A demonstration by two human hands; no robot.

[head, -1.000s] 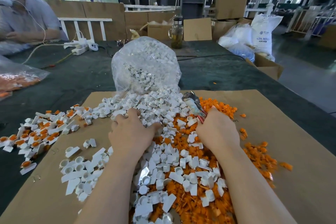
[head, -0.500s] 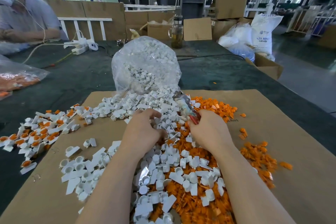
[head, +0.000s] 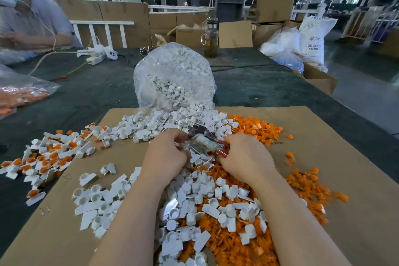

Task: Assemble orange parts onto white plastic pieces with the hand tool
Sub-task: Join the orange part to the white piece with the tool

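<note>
Loose white plastic pieces and small orange parts lie mixed in a heap on a cardboard sheet. My right hand grips the red handles of a hand tool whose metal jaws point left. My left hand is curled with its fingertips right at the tool's jaws; what it pinches there is hidden. White pieces fitted with orange parts lie in a pile at the left edge of the sheet.
A clear bag of white pieces stands open behind the heap on the dark table. A bag of orange parts lies far left. Another person sits at the back left. A glass bottle, boxes and sacks stand behind.
Both hands came together above the heap. The tool swung from pointing away to pointing left, and my left hand's fingertips rose off the white pieces to meet its jaws.
</note>
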